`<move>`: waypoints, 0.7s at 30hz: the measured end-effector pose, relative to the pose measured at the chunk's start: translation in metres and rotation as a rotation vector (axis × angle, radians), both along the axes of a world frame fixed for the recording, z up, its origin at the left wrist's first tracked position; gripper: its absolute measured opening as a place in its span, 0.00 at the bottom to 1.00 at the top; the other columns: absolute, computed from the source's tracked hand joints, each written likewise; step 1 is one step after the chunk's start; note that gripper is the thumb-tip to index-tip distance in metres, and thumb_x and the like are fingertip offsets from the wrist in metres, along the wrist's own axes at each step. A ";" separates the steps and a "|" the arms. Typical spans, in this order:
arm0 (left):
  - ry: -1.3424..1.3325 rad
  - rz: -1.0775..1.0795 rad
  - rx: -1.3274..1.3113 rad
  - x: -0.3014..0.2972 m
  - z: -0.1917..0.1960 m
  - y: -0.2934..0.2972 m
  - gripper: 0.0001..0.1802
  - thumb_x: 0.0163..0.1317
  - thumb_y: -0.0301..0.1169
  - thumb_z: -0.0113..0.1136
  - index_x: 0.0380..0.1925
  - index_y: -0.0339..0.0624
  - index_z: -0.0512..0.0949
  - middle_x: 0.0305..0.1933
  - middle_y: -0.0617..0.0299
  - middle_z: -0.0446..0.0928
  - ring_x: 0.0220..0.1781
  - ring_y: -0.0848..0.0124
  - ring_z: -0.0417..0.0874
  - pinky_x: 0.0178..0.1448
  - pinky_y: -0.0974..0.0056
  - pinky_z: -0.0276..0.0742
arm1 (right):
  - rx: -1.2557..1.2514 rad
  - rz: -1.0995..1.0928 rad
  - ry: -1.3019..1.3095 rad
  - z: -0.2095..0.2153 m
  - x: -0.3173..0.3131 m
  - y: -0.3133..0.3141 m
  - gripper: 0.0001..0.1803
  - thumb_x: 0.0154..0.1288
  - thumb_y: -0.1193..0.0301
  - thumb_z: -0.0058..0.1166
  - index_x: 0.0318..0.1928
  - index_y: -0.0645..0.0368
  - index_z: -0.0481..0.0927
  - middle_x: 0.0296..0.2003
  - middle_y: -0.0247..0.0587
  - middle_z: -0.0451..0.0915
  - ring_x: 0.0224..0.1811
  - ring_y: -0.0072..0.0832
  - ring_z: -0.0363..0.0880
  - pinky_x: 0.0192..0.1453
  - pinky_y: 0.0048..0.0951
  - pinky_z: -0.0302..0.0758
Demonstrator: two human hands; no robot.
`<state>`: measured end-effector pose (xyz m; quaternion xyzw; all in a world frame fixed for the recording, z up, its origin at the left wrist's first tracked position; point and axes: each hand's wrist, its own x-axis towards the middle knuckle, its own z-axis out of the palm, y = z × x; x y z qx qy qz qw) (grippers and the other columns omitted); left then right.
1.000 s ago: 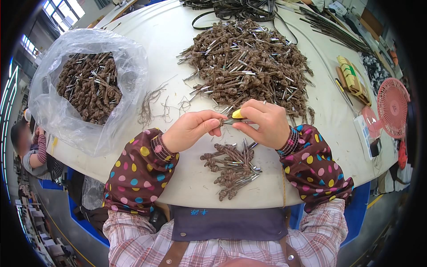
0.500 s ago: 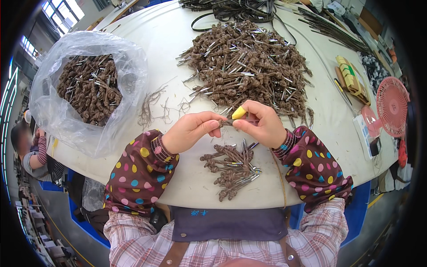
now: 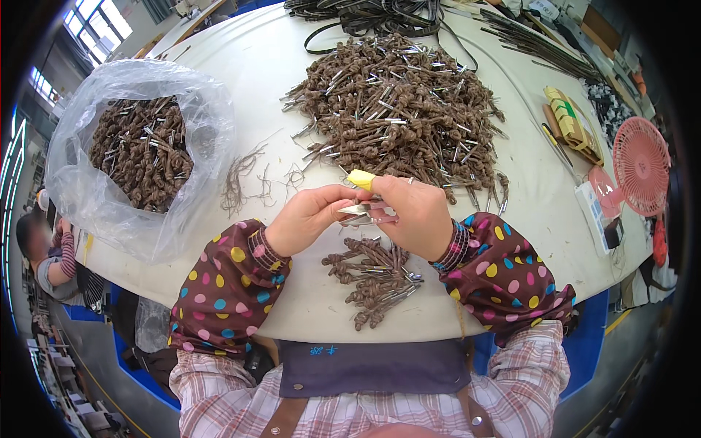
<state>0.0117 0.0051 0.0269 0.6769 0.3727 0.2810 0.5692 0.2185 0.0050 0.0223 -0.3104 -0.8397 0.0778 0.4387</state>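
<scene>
From afar, I see the left hand (image 3: 305,219) pinching brown knotted cord (image 3: 357,201), the right hand (image 3: 418,213) gripping silver metal snips (image 3: 356,209).

the left fingers (image 3: 332,194) mostly hide a cord piece (image 3: 357,201), and the top edge crops black straps (image 3: 394,17).

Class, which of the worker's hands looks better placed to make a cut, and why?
Probably the right hand: it holds the snips, which point toward the left hand, close by its fingertips.
</scene>
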 end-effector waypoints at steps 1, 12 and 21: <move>0.038 0.011 0.035 0.001 0.000 0.000 0.15 0.70 0.29 0.46 0.52 0.33 0.72 0.41 0.63 0.79 0.40 0.77 0.77 0.48 0.70 0.74 | 0.045 0.003 0.030 0.001 -0.002 0.000 0.18 0.48 0.73 0.60 0.42 0.52 0.73 0.28 0.34 0.77 0.27 0.34 0.79 0.27 0.32 0.74; -0.014 0.045 0.057 -0.003 0.003 -0.001 0.16 0.71 0.31 0.45 0.53 0.37 0.73 0.37 0.65 0.78 0.41 0.78 0.76 0.50 0.71 0.72 | -0.581 -0.060 0.292 0.018 0.019 0.016 0.25 0.52 0.72 0.63 0.51 0.59 0.71 0.35 0.38 0.79 0.35 0.28 0.82 0.36 0.27 0.78; -0.017 0.038 0.054 -0.005 0.005 0.001 0.17 0.71 0.33 0.44 0.53 0.36 0.73 0.34 0.65 0.77 0.39 0.78 0.75 0.49 0.71 0.72 | -0.051 -0.034 -0.155 0.016 0.016 0.010 0.20 0.52 0.62 0.65 0.43 0.57 0.76 0.33 0.35 0.77 0.29 0.28 0.80 0.30 0.27 0.76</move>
